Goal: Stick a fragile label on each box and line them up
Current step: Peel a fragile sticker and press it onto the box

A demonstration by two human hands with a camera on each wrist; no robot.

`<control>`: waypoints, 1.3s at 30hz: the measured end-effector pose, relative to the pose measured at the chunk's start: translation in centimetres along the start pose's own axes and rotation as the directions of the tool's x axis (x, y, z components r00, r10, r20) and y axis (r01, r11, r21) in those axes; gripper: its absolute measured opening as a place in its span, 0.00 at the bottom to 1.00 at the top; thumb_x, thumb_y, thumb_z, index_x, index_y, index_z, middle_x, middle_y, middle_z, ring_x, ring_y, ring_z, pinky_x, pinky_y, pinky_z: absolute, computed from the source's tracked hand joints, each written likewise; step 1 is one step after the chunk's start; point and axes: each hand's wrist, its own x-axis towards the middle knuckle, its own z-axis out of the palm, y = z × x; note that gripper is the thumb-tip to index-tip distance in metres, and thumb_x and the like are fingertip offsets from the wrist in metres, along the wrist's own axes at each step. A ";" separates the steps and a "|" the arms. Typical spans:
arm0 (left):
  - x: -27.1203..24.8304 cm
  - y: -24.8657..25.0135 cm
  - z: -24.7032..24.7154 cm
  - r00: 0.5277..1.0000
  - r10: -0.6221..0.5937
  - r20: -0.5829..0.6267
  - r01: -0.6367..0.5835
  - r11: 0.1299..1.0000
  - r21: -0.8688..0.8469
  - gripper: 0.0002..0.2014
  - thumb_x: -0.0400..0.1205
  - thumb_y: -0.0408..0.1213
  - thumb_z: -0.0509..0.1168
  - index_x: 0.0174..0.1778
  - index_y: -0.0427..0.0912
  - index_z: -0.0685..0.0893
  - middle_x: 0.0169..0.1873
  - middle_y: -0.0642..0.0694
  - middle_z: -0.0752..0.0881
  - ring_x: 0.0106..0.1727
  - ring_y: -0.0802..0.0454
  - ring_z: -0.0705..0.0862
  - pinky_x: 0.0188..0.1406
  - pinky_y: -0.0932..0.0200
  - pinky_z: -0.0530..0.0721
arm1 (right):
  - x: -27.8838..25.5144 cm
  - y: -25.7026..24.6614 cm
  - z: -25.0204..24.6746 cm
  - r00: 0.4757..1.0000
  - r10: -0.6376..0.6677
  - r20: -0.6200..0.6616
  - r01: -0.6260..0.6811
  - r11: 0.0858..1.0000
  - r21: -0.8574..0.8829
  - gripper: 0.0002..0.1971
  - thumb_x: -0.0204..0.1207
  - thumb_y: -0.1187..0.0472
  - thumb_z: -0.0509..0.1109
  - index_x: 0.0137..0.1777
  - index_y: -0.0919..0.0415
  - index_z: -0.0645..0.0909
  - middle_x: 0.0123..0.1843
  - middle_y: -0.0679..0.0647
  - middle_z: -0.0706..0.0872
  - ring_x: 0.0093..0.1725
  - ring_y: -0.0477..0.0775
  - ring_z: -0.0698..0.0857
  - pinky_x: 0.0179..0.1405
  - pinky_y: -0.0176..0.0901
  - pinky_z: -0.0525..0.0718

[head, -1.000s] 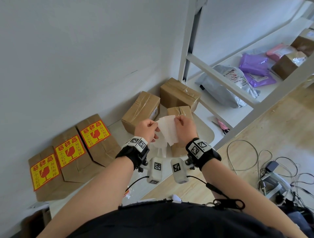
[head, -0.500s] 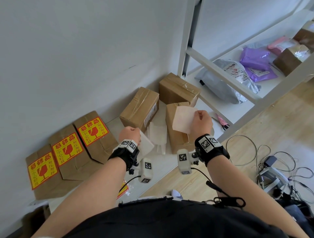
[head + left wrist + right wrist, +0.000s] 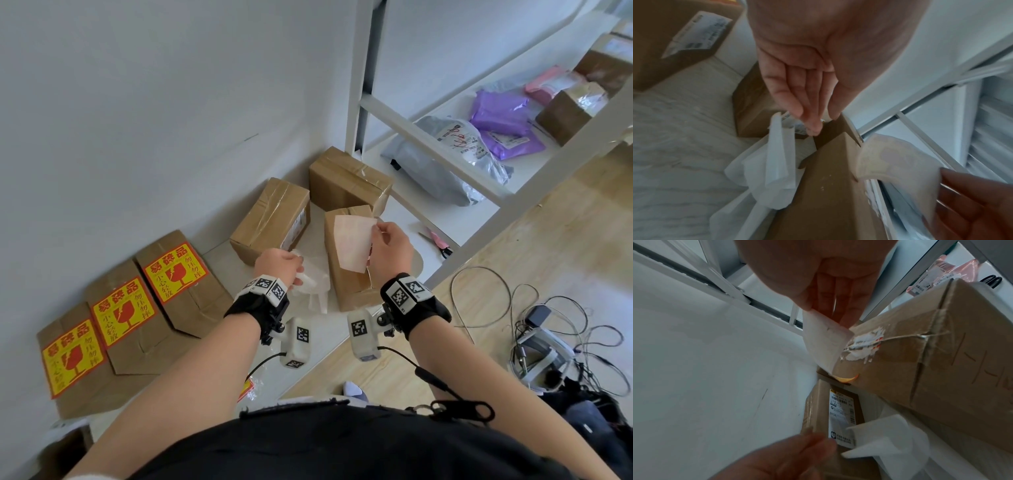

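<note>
My right hand (image 3: 376, 233) pinches a peeled fragile label (image 3: 352, 241) by its edge, white back towards me, just above an unlabelled cardboard box (image 3: 346, 287). The right wrist view shows the label (image 3: 824, 344) hanging from my fingers (image 3: 830, 311) against that box (image 3: 920, 345). My left hand (image 3: 298, 274) hovers over a pile of white backing papers (image 3: 315, 284); in the left wrist view its fingers (image 3: 809, 104) are straight and hold nothing. Three boxes with red-and-yellow labels (image 3: 174, 270) (image 3: 123, 308) (image 3: 72, 356) lean in a row on the wall.
Two more plain boxes (image 3: 274, 219) (image 3: 349, 181) lie in the corner by the wall. A white shelf frame (image 3: 387, 113) holds grey (image 3: 445, 161) and purple mailer bags (image 3: 500, 113). Pink scissors (image 3: 438, 241) lie on the ledge. Cables (image 3: 548, 325) sprawl on the wooden floor at right.
The two hands, together on the label sheet a second ago, have parted. The left carried the backing down to the pile and let go; the right keeps the peeled label over the box.
</note>
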 end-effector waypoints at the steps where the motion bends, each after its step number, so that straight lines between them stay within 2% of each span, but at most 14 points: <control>1: -0.1 0.3 0.2 0.998 0.057 -0.008 -0.057 0.998 0.028 0.11 0.84 0.40 0.67 0.58 0.40 0.88 0.41 0.51 0.91 0.27 0.57 0.88 0.31 0.58 0.87 | 0.1 0.0 -0.2 1.000 -0.002 0.003 0.002 1.000 -0.002 0.08 0.85 0.51 0.60 0.50 0.49 0.80 0.40 0.46 0.85 0.40 0.54 0.85 0.43 0.50 0.88; 4: -0.6 1.9 0.9 0.968 0.251 -0.001 -0.251 0.967 0.031 0.07 0.82 0.42 0.69 0.53 0.48 0.89 0.43 0.53 0.91 0.31 0.58 0.90 0.31 0.64 0.85 | 0.2 -0.3 -0.6 1.000 -0.003 0.017 0.003 1.000 -0.014 0.09 0.85 0.52 0.60 0.50 0.50 0.81 0.39 0.46 0.84 0.39 0.54 0.85 0.40 0.49 0.87; 7: -1.1 3.8 2.0 0.909 0.408 0.088 -0.408 0.913 -0.014 0.12 0.78 0.45 0.73 0.56 0.51 0.87 0.50 0.56 0.90 0.46 0.60 0.89 0.48 0.59 0.88 | 0.6 -0.4 -0.8 1.000 0.000 0.029 -0.001 1.000 0.018 0.09 0.85 0.51 0.61 0.51 0.51 0.82 0.41 0.49 0.87 0.40 0.55 0.87 0.43 0.55 0.90; 10: -1.5 5.2 3.4 0.872 0.461 0.166 -0.468 0.883 0.004 0.22 0.74 0.46 0.77 0.64 0.51 0.85 0.54 0.59 0.89 0.54 0.65 0.87 0.60 0.58 0.85 | 0.9 -0.8 -1.1 0.997 -0.028 0.073 0.023 0.997 0.075 0.10 0.84 0.50 0.62 0.48 0.52 0.83 0.41 0.53 0.89 0.40 0.58 0.89 0.43 0.60 0.90; 14: -1.8 6.2 4.9 0.881 0.441 0.170 -0.443 0.896 -0.028 0.28 0.68 0.47 0.81 0.65 0.51 0.84 0.52 0.59 0.89 0.50 0.64 0.88 0.56 0.56 0.88 | 1.1 -1.3 -1.9 0.982 -0.082 0.173 0.050 0.982 0.184 0.13 0.83 0.51 0.65 0.45 0.58 0.85 0.40 0.59 0.89 0.38 0.61 0.87 0.44 0.60 0.89; 16: -1.9 6.5 5.6 0.897 0.421 0.136 -0.419 0.907 -0.044 0.27 0.67 0.47 0.82 0.62 0.50 0.85 0.50 0.58 0.90 0.48 0.63 0.89 0.52 0.57 0.89 | 1.3 -1.4 -2.5 0.962 -0.095 0.256 0.039 0.975 0.218 0.14 0.82 0.49 0.66 0.47 0.59 0.86 0.41 0.60 0.90 0.40 0.64 0.89 0.45 0.61 0.90; 18: -1.9 6.7 6.1 0.916 0.391 0.087 -0.385 0.920 -0.076 0.24 0.67 0.48 0.82 0.58 0.50 0.85 0.49 0.56 0.90 0.49 0.61 0.89 0.51 0.58 0.89 | 1.8 -1.3 -3.0 0.942 -0.104 0.318 0.035 0.976 0.215 0.15 0.82 0.46 0.66 0.47 0.56 0.87 0.40 0.57 0.91 0.39 0.60 0.89 0.46 0.61 0.90; 22: -1.5 6.5 6.7 0.967 0.252 -0.019 -0.252 0.950 -0.182 0.10 0.76 0.42 0.76 0.51 0.49 0.85 0.49 0.48 0.91 0.50 0.50 0.90 0.48 0.47 0.91 | 3.5 0.0 -3.7 0.957 -0.115 0.266 0.105 0.993 0.053 0.15 0.82 0.42 0.61 0.50 0.50 0.85 0.41 0.47 0.89 0.41 0.50 0.89 0.48 0.54 0.89; 25: -1.5 6.4 6.9 0.992 0.122 -0.044 -0.129 0.939 -0.318 0.04 0.82 0.33 0.68 0.52 0.44 0.85 0.50 0.42 0.90 0.48 0.46 0.91 0.43 0.50 0.92 | 4.6 0.9 -4.3 0.979 -0.070 0.194 0.085 0.994 -0.072 0.18 0.77 0.37 0.65 0.57 0.48 0.80 0.45 0.43 0.86 0.44 0.47 0.87 0.49 0.52 0.88; 29: -1.6 6.0 7.3 0.999 0.023 -0.024 -0.030 0.927 -0.374 0.06 0.85 0.31 0.64 0.55 0.40 0.84 0.50 0.41 0.90 0.43 0.51 0.90 0.37 0.57 0.91 | 5.0 2.0 -4.5 0.978 -0.032 0.205 0.083 0.965 -0.248 0.14 0.73 0.37 0.64 0.41 0.46 0.80 0.38 0.41 0.85 0.40 0.46 0.85 0.45 0.48 0.85; 32: -1.0 5.1 7.7 0.999 -0.040 -0.005 0.035 0.921 -0.389 0.08 0.86 0.31 0.64 0.59 0.38 0.84 0.54 0.38 0.90 0.48 0.45 0.90 0.41 0.54 0.90 | 5.0 2.6 -4.3 0.956 -0.040 0.290 0.126 0.950 -0.287 0.12 0.81 0.48 0.66 0.41 0.52 0.83 0.38 0.46 0.86 0.35 0.42 0.81 0.31 0.36 0.73; 35: -0.1 4.5 7.9 0.997 0.016 -0.070 -0.032 0.973 -0.231 0.10 0.85 0.35 0.65 0.62 0.39 0.81 0.54 0.40 0.90 0.49 0.46 0.90 0.46 0.50 0.90 | 4.9 2.9 -3.8 0.950 -0.075 0.304 0.183 0.922 -0.341 0.11 0.83 0.52 0.65 0.44 0.57 0.83 0.39 0.49 0.86 0.32 0.41 0.76 0.27 0.33 0.66; 37: 0.4 4.3 7.9 0.980 0.126 -0.155 -0.127 0.992 0.000 0.13 0.84 0.39 0.66 0.64 0.43 0.78 0.51 0.47 0.89 0.48 0.49 0.89 0.49 0.50 0.89 | 5.0 3.2 -3.4 0.953 -0.072 0.294 0.189 0.901 -0.390 0.11 0.84 0.52 0.64 0.44 0.55 0.82 0.37 0.48 0.84 0.32 0.43 0.76 0.27 0.35 0.66; 39: 0.7 4.3 7.9 0.954 0.220 -0.204 -0.195 0.971 0.138 0.10 0.84 0.41 0.67 0.59 0.44 0.78 0.46 0.51 0.88 0.45 0.51 0.88 0.47 0.51 0.87 | 5.1 3.4 -3.0 0.962 -0.062 0.266 0.173 0.893 -0.416 0.11 0.84 0.51 0.63 0.42 0.53 0.80 0.36 0.47 0.84 0.34 0.48 0.79 0.28 0.37 0.68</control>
